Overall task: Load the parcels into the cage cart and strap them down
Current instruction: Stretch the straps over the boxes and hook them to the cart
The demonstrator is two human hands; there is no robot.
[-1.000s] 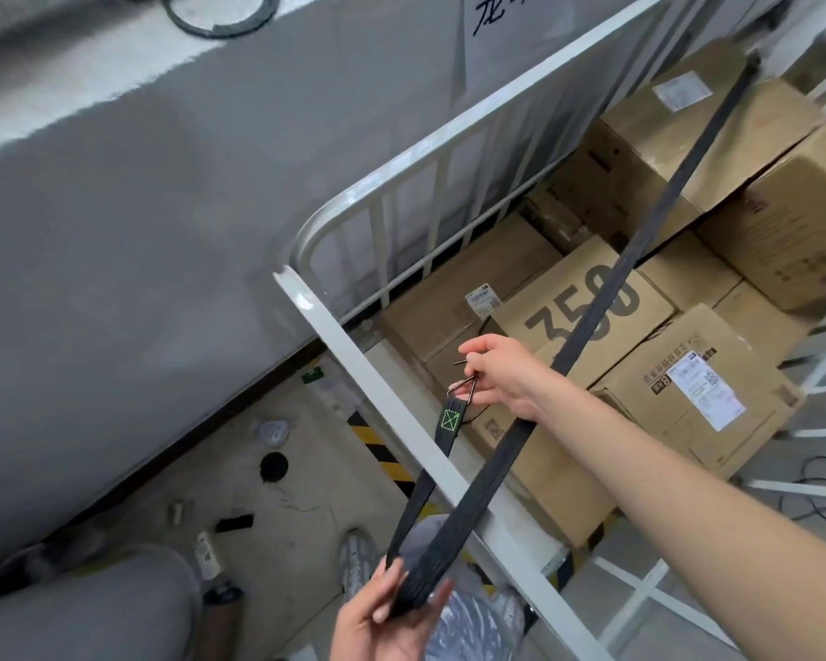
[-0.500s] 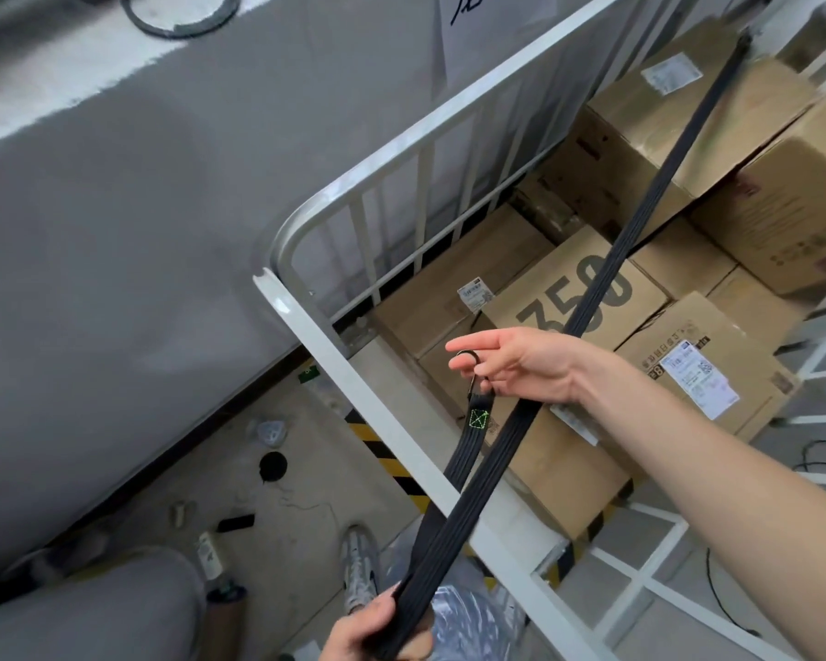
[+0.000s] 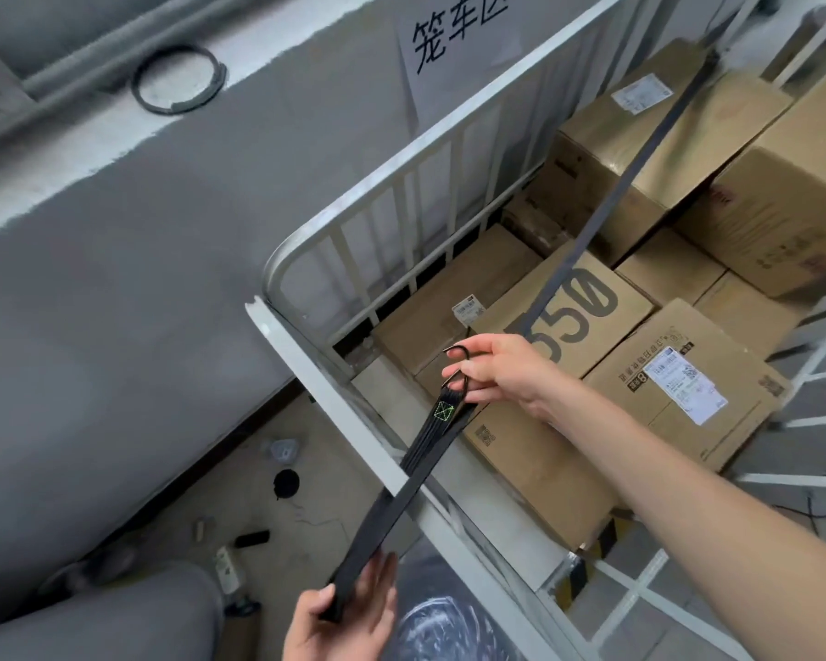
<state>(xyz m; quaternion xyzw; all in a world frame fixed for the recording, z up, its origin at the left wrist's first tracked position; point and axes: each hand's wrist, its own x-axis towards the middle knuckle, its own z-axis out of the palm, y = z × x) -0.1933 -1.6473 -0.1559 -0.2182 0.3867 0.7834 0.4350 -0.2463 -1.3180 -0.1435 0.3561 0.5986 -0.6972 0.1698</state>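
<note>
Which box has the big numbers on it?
The box just beyond the right hand, under the black strap. Big dark digits ending in 50 cover its top; the others carry only small labels or print.

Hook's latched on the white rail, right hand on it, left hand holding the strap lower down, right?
No: head view shows the hook unlatched, held clear of the rail by the right hand; left hand holds the strap lower down.
</note>
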